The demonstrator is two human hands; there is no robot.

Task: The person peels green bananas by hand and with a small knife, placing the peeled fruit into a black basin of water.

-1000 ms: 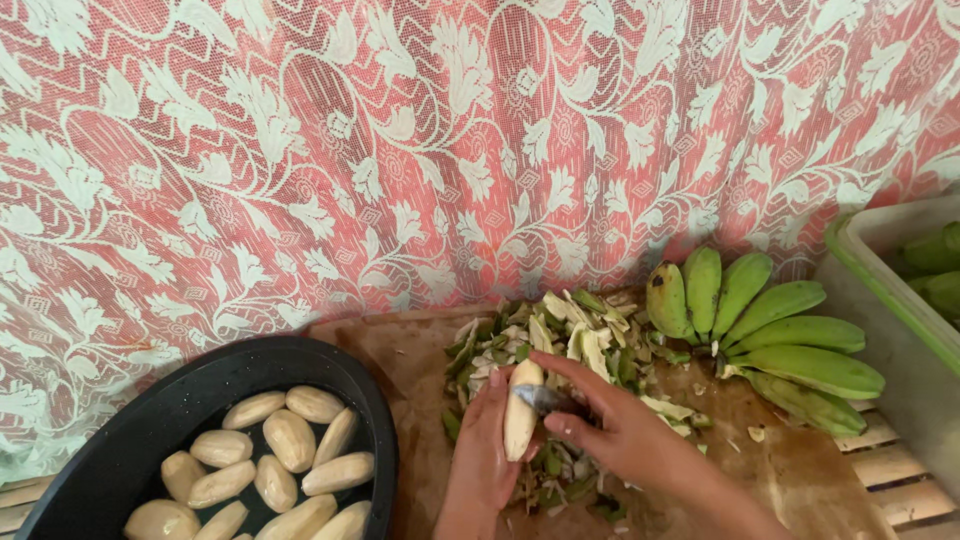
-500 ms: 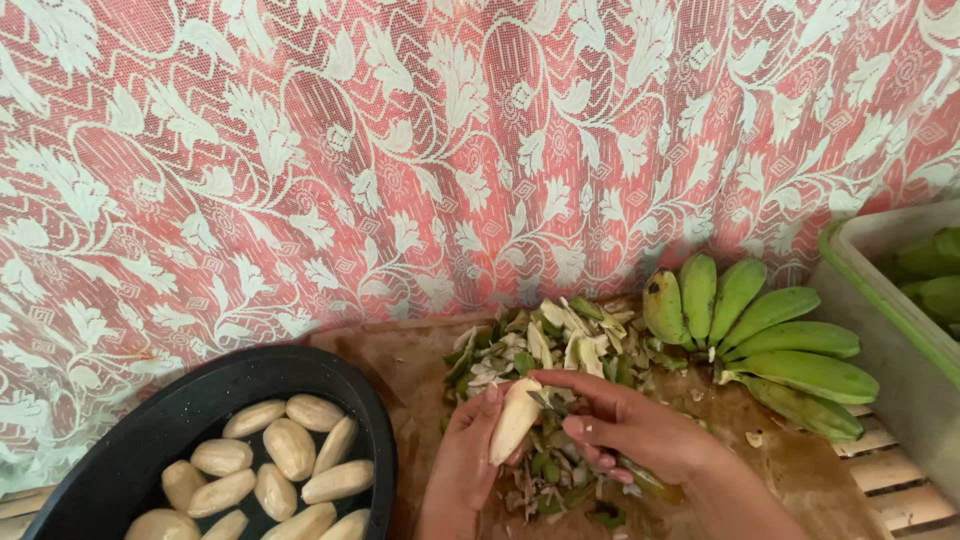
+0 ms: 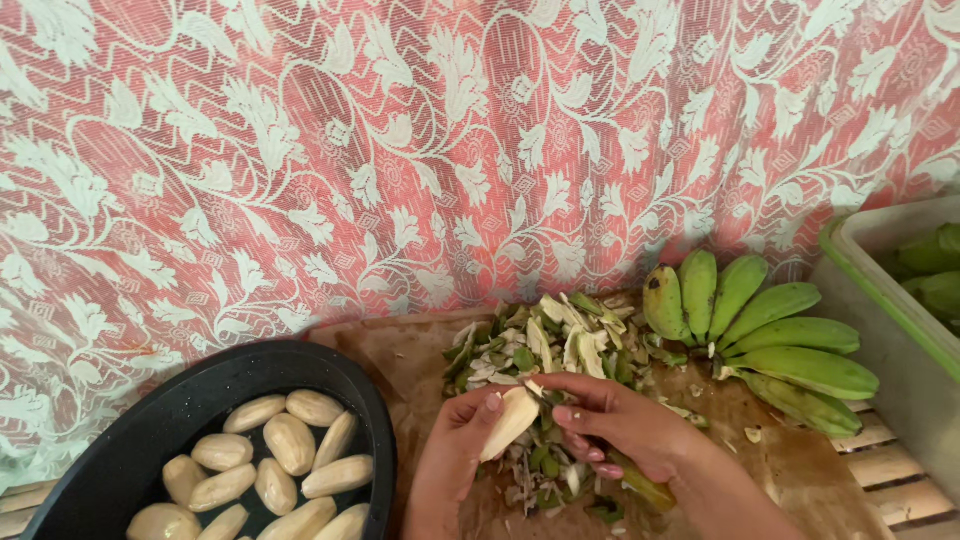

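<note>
My left hand (image 3: 455, 455) holds a pale peeled banana (image 3: 510, 420) at its lower end. My right hand (image 3: 625, 425) lies across the banana's upper end, fingers curled on it; a knife handle seems to run under the palm, but the blade is hidden. Both hands hover over a heap of green and white banana peelings (image 3: 545, 350) on a brown wooden board (image 3: 400, 355). A bunch of green unpeeled bananas (image 3: 760, 330) lies to the right of the peelings.
A black round bowl (image 3: 150, 420) at the lower left holds several peeled bananas (image 3: 280, 465). A pale crate with a green rim (image 3: 890, 310) at the right edge holds more green bananas. A red and white floral cloth (image 3: 400, 150) hangs behind everything. Wooden slats (image 3: 895, 465) show at the lower right.
The peeled banana has tilted from near upright to slanting right in my left hand. My right hand has slid left over its upper end. The view has shifted slightly.
</note>
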